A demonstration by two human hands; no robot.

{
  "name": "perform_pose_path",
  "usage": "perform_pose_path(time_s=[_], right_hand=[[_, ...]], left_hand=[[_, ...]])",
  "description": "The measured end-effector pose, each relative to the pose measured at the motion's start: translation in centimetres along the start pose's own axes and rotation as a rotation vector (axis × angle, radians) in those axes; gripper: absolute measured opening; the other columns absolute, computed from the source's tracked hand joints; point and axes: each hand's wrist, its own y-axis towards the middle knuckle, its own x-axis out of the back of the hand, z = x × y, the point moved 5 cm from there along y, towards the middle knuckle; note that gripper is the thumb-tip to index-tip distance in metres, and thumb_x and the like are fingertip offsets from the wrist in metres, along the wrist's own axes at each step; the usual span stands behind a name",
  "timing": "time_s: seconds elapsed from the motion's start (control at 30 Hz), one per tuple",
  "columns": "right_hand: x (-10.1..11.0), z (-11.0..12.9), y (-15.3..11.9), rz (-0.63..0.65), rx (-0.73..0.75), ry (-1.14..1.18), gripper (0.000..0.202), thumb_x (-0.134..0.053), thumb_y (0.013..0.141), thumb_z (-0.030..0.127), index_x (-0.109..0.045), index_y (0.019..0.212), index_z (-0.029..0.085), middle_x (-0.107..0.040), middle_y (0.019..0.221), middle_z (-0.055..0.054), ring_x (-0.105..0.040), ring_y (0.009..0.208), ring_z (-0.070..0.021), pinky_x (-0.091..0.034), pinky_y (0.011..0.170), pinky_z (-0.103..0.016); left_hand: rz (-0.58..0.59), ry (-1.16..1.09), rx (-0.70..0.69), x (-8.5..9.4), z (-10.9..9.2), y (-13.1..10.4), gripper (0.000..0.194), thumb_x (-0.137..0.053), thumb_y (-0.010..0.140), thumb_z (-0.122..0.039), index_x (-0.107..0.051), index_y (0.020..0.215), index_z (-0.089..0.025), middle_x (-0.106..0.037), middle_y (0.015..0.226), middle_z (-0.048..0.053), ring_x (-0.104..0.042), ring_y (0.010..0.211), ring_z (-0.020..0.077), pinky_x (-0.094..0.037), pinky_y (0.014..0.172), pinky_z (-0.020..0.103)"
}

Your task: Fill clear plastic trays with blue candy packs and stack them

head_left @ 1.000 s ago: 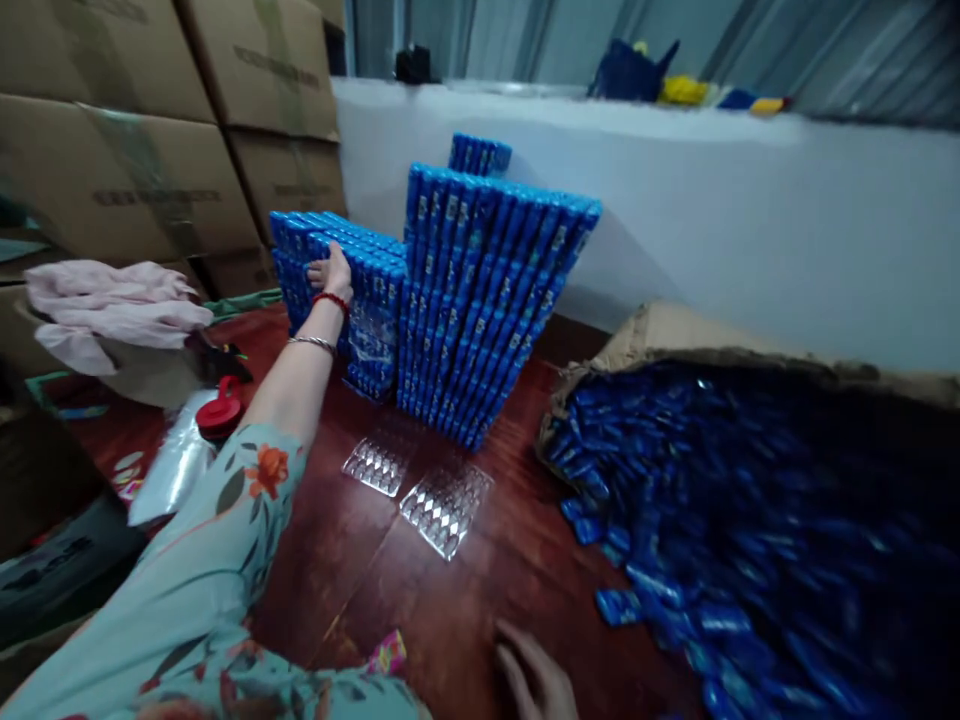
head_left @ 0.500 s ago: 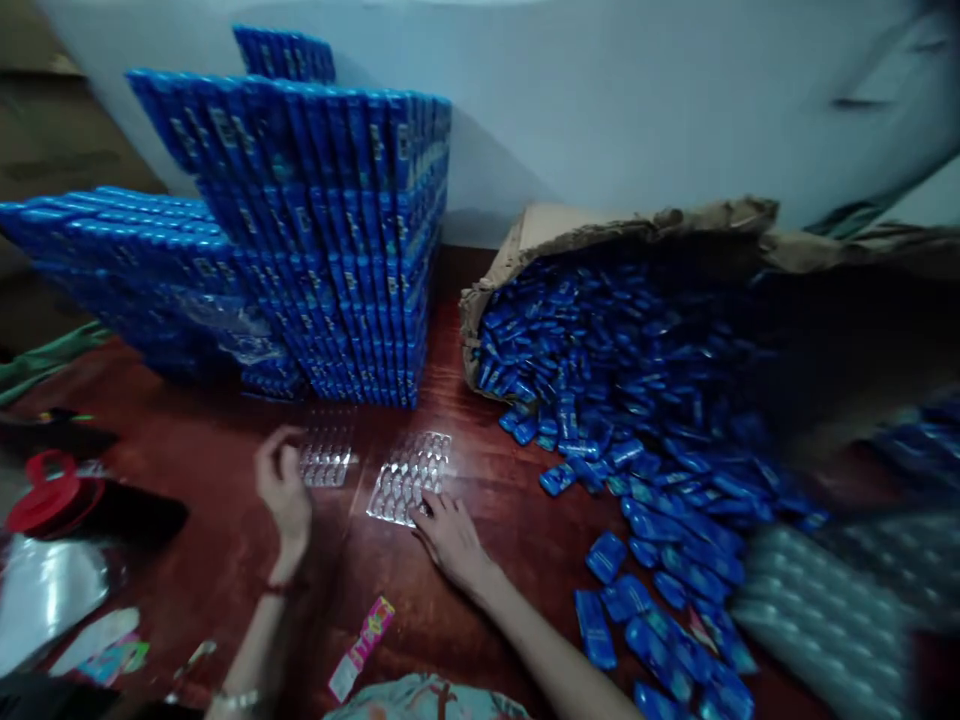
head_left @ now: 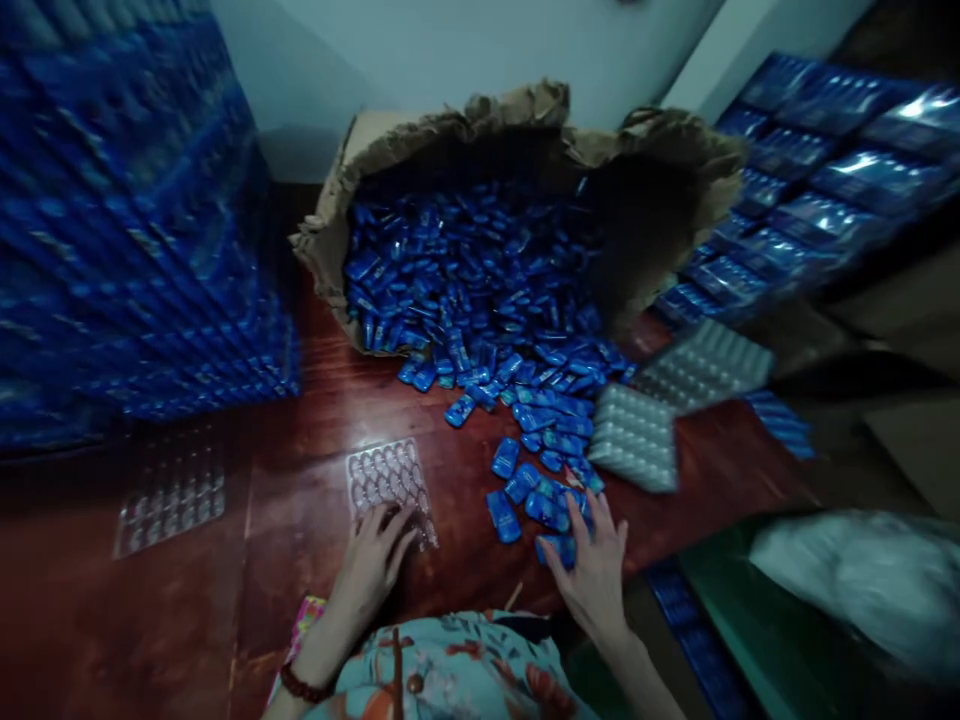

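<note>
My left hand [head_left: 375, 556] rests over the near edge of a clear plastic blister tray [head_left: 386, 476] whose cavities look unfilled; its fingers are spread. My right hand [head_left: 595, 570] reaches over the near end of the loose blue packets, fingers apart, around a blue packet [head_left: 556, 549] on the table. Whether the fingertips touch that packet I cannot tell. Several more packets lie just beyond, among them a single blue packet [head_left: 503, 517] to the left. Farther left, a second clear tray [head_left: 174, 497] lies flat on the table.
A torn cardboard box [head_left: 341, 215] on its side spills blue packets [head_left: 465, 280] onto the red-brown table [head_left: 292, 480]. Tall stacks of blue packs [head_left: 150, 230] stand left. Stacked trays [head_left: 636, 438] lie right, with shiny blue packs [head_left: 847, 180] behind and a white plastic bag [head_left: 855, 580] near front right.
The view has swung to the right. My left hand has moved from the left tray to the other clear tray. My right hand has left that tray and gone right to the loose packets.
</note>
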Motion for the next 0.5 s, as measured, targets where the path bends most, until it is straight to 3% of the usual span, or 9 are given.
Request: perform_pose_path(time_s=[0.07, 0.17, 0.33, 0.5], right_hand=[[-0.5, -2.0, -1.9, 0.057, -0.096, -0.060, 0.070, -0.036, 0.087, 0.055, -0.012, 0.146, 0.024, -0.011, 0.152, -0.013, -0.013, 0.137, -0.0381, -0.019, 0.100, -0.067], [-2.4, -1.9, -1.8, 0.124, -0.127, -0.085, 0.074, -0.033, 0.086, 0.059, -0.016, 0.146, 0.020, -0.007, 0.153, -0.013, -0.007, 0.137, -0.0409, -0.019, 0.100, -0.067], [-5.5, 2.0, 4.6, 0.144, -0.052, -0.055, 0.074, -0.037, 0.084, 0.063, -0.027, 0.143, 0.019, -0.010, 0.152, -0.012, -0.002, 0.135, -0.0456, -0.014, 0.101, -0.067], [-8.4, 5.3, 12.0, 0.142, -0.089, 0.006, 0.075, -0.031, 0.085, 0.063, -0.023, 0.145, 0.019, -0.012, 0.149, -0.020, -0.022, 0.127, -0.0509, -0.022, 0.094, -0.067]], left_hand=[[-0.039, -0.005, -0.013, 0.7, 0.0, 0.4, 0.033, -0.039, 0.092, -0.032, -0.059, 0.117, -0.024, -0.059, 0.106, 0.009, -0.054, 0.099, 0.0235, -0.044, 0.085, 0.038], [-0.014, 0.060, -0.028, 2.3, 0.9, 1.8, 0.031, -0.040, 0.092, -0.033, -0.059, 0.116, -0.028, -0.059, 0.112, 0.008, -0.052, 0.105, 0.0243, -0.039, 0.090, 0.042], [0.114, 0.098, -0.052, 4.1, 3.9, 2.7, 0.029, -0.046, 0.090, -0.037, -0.060, 0.114, -0.028, -0.057, 0.119, 0.007, -0.048, 0.112, 0.0241, -0.034, 0.096, 0.045], [0.078, -0.014, -0.027, 3.7, 4.3, 1.0, 0.032, -0.045, 0.091, -0.034, -0.058, 0.118, -0.022, -0.051, 0.122, 0.010, -0.046, 0.113, 0.0224, -0.041, 0.096, 0.038]])
